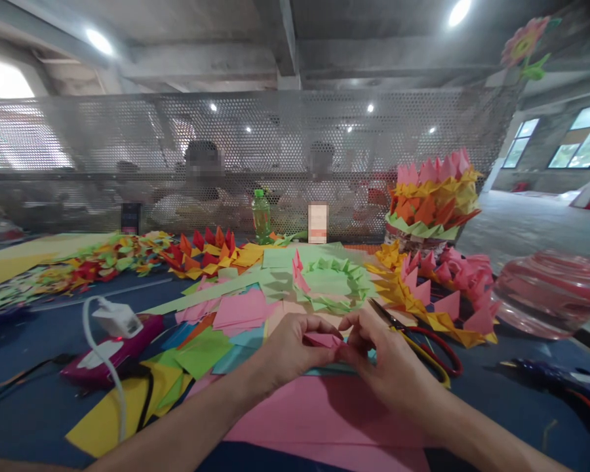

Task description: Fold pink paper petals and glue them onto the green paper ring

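Perforated screen: a grey metal mesh stretched across the far side, with blurred figures visible through it.
Blue table: the tabletop bore paper scraps, stacked sheets and folded rings.
Pink sheets: large pink paper lay at the near edge, below the hands.
Paper tower: a tiered stack of folded points, pink over yellow, orange and pale green, stood at the far right.
Clear vessel: a rounded, pink-tinted container sat at the right edge.
Green ring: a pale green folded ring lay just beyond the hands, pink points upright on its left side.
Left hand: this hand pinched the pink piece's left part between thumb and fingers.
Right hand: this one pinched its right end, thumb and fingertips drawn close.
Scissors: the pair lay just beside the right hand.
Pink piece: the small folded paper was held between both hands, above the sheets.
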{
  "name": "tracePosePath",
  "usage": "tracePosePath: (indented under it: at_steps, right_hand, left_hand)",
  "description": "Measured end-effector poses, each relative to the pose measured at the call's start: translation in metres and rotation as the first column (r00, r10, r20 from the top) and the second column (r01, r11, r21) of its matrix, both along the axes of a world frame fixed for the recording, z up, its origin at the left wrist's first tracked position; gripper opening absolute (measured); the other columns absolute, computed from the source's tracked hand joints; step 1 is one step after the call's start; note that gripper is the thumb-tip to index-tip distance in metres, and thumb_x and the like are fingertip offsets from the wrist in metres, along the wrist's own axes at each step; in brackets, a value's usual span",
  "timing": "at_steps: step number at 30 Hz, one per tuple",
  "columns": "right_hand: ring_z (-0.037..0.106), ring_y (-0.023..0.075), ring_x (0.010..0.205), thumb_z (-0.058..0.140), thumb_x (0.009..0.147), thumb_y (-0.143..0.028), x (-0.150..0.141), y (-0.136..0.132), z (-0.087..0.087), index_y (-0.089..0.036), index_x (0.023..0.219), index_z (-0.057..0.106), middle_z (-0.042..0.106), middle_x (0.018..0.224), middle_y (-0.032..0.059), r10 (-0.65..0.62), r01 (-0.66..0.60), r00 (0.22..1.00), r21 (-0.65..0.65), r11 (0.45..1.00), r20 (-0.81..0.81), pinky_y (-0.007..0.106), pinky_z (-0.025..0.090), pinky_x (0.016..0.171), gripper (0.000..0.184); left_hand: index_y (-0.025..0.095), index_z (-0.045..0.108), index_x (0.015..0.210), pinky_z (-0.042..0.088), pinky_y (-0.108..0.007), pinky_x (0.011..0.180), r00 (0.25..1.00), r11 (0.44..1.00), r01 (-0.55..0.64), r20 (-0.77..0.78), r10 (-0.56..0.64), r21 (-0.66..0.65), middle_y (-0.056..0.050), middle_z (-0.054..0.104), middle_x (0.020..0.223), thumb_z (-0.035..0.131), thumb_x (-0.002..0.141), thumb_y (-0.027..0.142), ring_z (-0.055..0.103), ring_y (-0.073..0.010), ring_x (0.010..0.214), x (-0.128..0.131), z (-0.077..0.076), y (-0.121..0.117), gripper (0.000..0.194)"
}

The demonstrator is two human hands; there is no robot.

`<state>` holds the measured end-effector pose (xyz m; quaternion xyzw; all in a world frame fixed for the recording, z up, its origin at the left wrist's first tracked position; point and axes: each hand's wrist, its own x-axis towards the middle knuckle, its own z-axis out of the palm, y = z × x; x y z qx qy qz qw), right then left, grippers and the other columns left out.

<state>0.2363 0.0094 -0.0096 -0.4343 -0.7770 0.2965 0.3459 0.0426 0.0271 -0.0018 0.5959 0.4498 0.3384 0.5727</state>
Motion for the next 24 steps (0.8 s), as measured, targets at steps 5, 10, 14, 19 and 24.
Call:
tracePosePath:
  at_steps: [5,10,14,19,24]
  right_hand:
    - [0.056,0.0148,0.068,0.053,0.09,-0.014,0.0001,0.0001,0.0023,-0.024,0.107,0.049,0.058,0.074,-0.0054,0.017,-0.017,1.0,-0.007,1.0,-0.012,0.025,0.041,0.065,0.02]
    - [0.055,0.0146,0.068,0.05,0.089,-0.009,0.0022,-0.0002,0.0003,-0.025,0.105,0.047,0.056,0.074,-0.0058,0.013,-0.013,1.0,0.002,1.0,0.007,0.025,0.039,0.063,0.023]
    - [0.052,0.0149,0.066,0.05,0.089,-0.009,0.0023,-0.0018,-0.0027,-0.025,0.101,0.046,0.053,0.072,-0.0058,0.002,-0.002,1.0,0.012,1.0,0.03,0.024,0.036,0.06,0.02]
    - [0.049,0.0149,0.062,0.051,0.09,-0.013,0.0031,-0.0027,0.0011,-0.024,0.096,0.043,0.05,0.068,-0.0067,-0.025,0.024,0.998,0.018,1.0,0.051,0.025,0.034,0.058,0.016]
    - [0.049,0.0151,0.061,0.052,0.091,-0.017,0.0047,-0.0005,0.0025,-0.024,0.098,0.043,0.05,0.066,-0.007,-0.027,0.026,0.998,0.018,0.999,0.05,0.025,0.035,0.059,0.013]
  left_hand:
    - [0.01,0.075,0.088,0.044,-0.022,0.06,0.999,1.0,-0.002,-0.032,0.003,0.024,0.0,0.067,0.067,0.083,0.059,0.028,0.059,-0.0133,0.062,-0.0027,0.0028,0.0014,0.035]
    - [0.011,0.072,0.097,0.047,-0.024,0.062,0.999,0.998,0.011,-0.05,-0.009,0.055,-0.002,0.069,0.07,0.083,0.06,0.033,0.063,-0.0163,0.065,-0.0046,0.0023,0.0041,0.044]
    - [0.011,0.072,0.098,0.045,-0.024,0.061,0.995,0.995,0.013,-0.099,-0.004,0.098,-0.004,0.069,0.073,0.081,0.062,0.031,0.064,-0.0178,0.067,-0.0057,0.0022,0.0034,0.042]
    - [0.011,0.072,0.092,0.041,-0.023,0.059,0.985,0.986,-0.025,-0.163,0.052,0.164,-0.005,0.071,0.074,0.08,0.064,0.028,0.063,-0.0184,0.068,-0.0082,0.0079,0.0012,0.033]
    - [0.011,0.071,0.085,0.038,-0.021,0.053,0.984,0.984,-0.023,-0.168,0.053,0.179,-0.004,0.069,0.072,0.079,0.065,0.029,0.058,-0.0137,0.06,-0.0093,0.0091,0.0033,0.028]
